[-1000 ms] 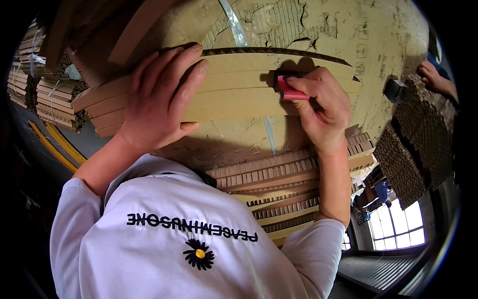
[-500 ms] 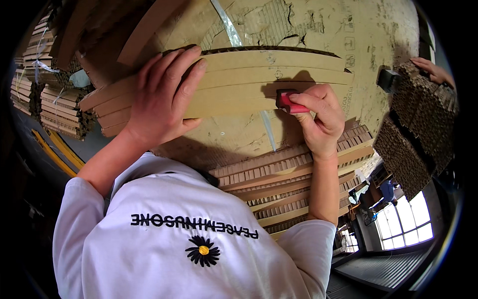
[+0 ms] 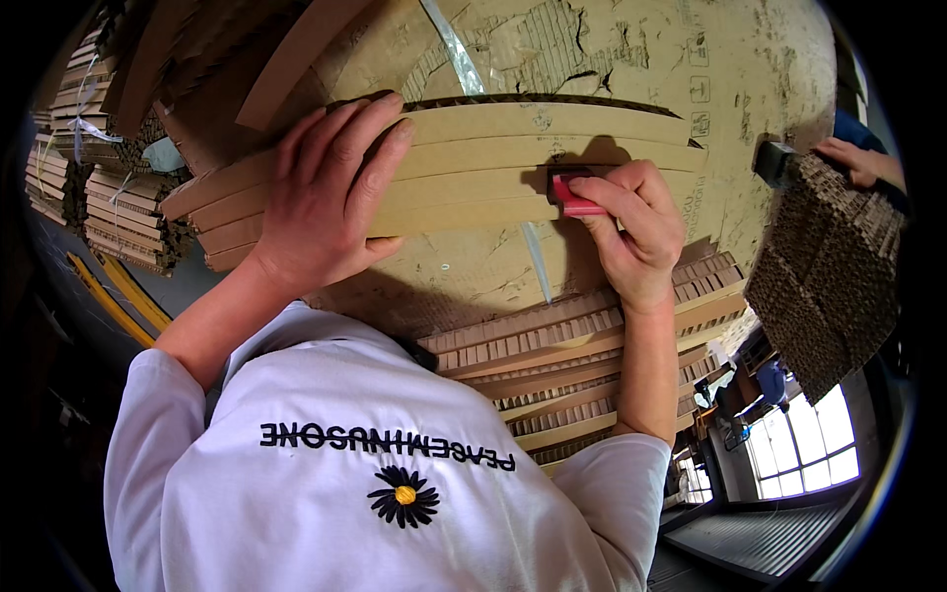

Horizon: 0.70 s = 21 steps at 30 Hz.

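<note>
Several long tan cardboard strips (image 3: 473, 187) lie side by side across the work surface in front of me. Palm down, my left hand (image 3: 330, 187) rests across their left part, fingers stretched out and holding nothing. A small red hand stamp (image 3: 580, 201) with a dark base is pinched between the thumb and fingers of my right hand (image 3: 641, 222). Its base is over the nearer strips, right of their middle; whether it touches them is hard to see. Faint printed marks (image 3: 542, 118) show on the farther strips, above the stamp.
A stack of honeycomb-edged cardboard strips (image 3: 552, 331) lies close to my body. At right, another person's hand (image 3: 853, 163) rests by honeycomb board (image 3: 829, 266), near a small black block (image 3: 774, 163). Tied cardboard bundles (image 3: 123, 212) stand at far left. Clear tape (image 3: 454, 44) crosses the surface.
My right hand has shifted the stamp slightly up, and its dark base shows more. My left hand stays in place. At right, the gap between the other person's honeycomb boards has closed.
</note>
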Each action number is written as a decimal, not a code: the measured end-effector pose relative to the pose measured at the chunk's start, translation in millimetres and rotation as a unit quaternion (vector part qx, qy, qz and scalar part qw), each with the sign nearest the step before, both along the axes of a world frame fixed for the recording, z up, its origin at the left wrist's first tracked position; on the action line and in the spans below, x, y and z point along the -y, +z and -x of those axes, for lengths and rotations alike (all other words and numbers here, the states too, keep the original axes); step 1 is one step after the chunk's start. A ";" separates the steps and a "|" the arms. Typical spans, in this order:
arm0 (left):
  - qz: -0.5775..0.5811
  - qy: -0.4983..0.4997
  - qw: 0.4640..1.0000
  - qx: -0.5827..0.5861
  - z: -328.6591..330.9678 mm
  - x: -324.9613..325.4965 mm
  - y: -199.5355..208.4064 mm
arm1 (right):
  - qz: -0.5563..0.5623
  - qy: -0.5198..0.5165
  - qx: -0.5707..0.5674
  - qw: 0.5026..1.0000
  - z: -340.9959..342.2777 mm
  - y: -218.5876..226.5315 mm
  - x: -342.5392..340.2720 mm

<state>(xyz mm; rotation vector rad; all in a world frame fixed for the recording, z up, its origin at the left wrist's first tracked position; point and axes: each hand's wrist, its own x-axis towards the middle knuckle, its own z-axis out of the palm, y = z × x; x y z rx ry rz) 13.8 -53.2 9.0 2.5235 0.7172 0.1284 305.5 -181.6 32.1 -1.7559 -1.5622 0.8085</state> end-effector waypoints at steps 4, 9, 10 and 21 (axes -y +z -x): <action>-0.003 -0.001 1.000 0.003 -1.0 -0.4 -1.3 | -0.014 0.016 0.020 1.000 -1.3 -2.4 -1.2; -0.005 0.002 1.000 0.008 0.7 1.8 -4.7 | -0.028 0.018 0.038 0.999 -1.1 -4.1 -9.3; -0.010 -0.006 1.000 0.004 0.9 1.2 -4.6 | -0.022 0.018 0.036 0.999 -2.0 -4.4 -9.8; -0.018 -0.020 0.999 -0.021 0.1 0.5 -0.9 | -0.030 0.034 0.056 0.997 -4.1 -12.0 -8.4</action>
